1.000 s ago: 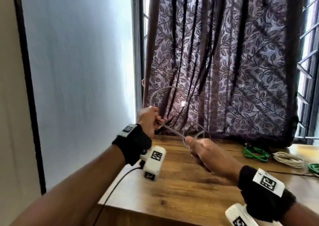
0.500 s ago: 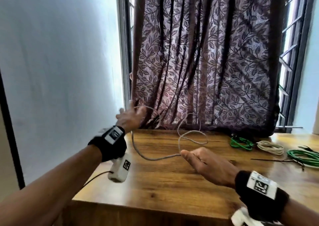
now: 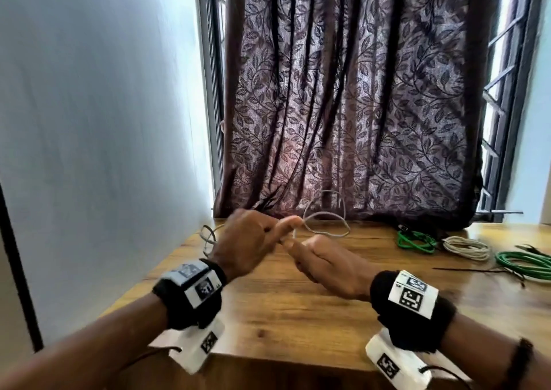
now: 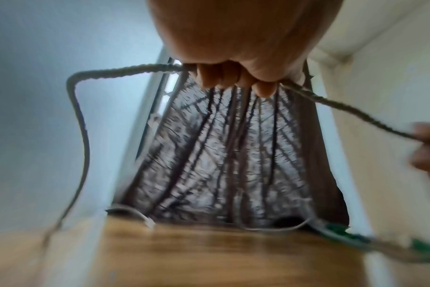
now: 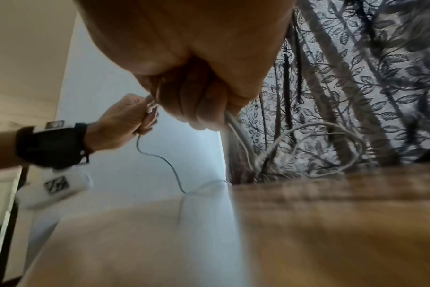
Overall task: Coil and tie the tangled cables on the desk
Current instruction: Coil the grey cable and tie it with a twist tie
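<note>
Over desk [image 3: 268, 306], hands [image 3: 286, 245] now together.

grey cable [image 3: 326, 221], leaf-patterned purple curtain [image 3: 357, 97], green coils [image 3: 414, 240], cream coil [image 3: 466, 248]

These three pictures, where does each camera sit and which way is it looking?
Head: worn on the head, looking down over the desk toward the curtain; both forearms, left hand and right hand show.
Left wrist: under the left hand, facing the curtain; its curled fingers grip the grey cable.
Right wrist: under the right hand, facing the curtain and the wall; its fingers hold the same cable.
Shared: both wrist views show the cable, desk and curtain.
</note>
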Tool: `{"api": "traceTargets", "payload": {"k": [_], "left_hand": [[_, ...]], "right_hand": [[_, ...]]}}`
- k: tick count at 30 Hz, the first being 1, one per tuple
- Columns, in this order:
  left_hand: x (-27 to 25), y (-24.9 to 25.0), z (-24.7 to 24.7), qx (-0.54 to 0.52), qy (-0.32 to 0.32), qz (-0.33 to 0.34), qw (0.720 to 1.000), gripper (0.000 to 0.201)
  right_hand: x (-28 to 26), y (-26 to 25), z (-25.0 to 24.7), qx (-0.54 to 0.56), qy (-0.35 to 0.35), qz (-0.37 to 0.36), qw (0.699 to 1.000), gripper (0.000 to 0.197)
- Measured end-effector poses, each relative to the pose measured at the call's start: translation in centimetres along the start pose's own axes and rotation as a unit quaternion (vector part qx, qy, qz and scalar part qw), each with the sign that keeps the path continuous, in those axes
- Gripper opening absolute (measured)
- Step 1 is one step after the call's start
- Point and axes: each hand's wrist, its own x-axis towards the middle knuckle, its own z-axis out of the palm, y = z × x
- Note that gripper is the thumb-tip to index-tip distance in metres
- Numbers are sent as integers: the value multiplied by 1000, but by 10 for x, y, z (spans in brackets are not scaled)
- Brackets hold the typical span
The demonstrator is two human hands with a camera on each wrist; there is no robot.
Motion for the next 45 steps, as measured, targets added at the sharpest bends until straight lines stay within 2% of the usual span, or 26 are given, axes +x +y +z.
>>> {"api": "traceTargets", "payload": {"k": [2,5,8,10,12,13,15,17,19,23,27,29,32,34,37,38,40,42,45], "left_hand": [[3,-29,-19,70,44,-58,995,73],[4,-77,-46,213,69,-121,967,81],[6,-106,-57,293,100,-181,933,80],[12,-109,-52,307,98,-184,929,77],[19,-99,-43,272,78,-139,949,72],[19,-87,-37,251,65,-96,961,60],[15,-56,-15,229,17,36,973,28],[3,-17,1,163,-92,158,970,34],[-11,7,9,119,-163,226,953,37],[-11,0,5,153,-175,281,931,33],[7,-44,-8,187,-177,286,923,33],[15,-70,-22,223,-141,268,927,35],[22,-97,-37,256,-107,226,934,42],[23,-105,-39,274,-112,201,934,42],[35,-131,-28,267,-111,130,948,40],[39,-135,-23,275,-129,114,946,39],[47,-127,-10,294,-182,92,934,41],[44,-90,5,234,-223,87,942,52],[28,-24,31,135,-256,164,943,61]], "right_hand": [[-15,8,-7,-33,2,18,999,60],[-44,18,-14,-72,-1,51,996,54],[-62,24,-14,-92,-9,67,993,54],[-67,23,-14,-99,-10,74,992,55],[-64,19,-13,-106,-13,72,992,57],[-60,18,-12,-104,-7,70,992,57],[-48,16,-12,-99,15,59,993,56],[-35,16,-13,-115,31,47,992,56],[-25,16,-13,-154,28,35,987,54],[-23,22,-7,-169,1,31,985,51],[-28,31,-14,-189,10,36,981,51],[-36,37,-25,-191,31,41,980,52],[-53,43,-36,-235,25,35,971,52],[-63,46,-39,-269,6,41,962,50],[-73,51,-45,-293,8,63,954,50],[-75,50,-47,-300,2,68,952,50],[-74,52,-48,-315,-18,72,946,50],[-69,51,-45,-322,-26,64,944,50],[-52,48,-40,-346,-47,36,936,41]]}}
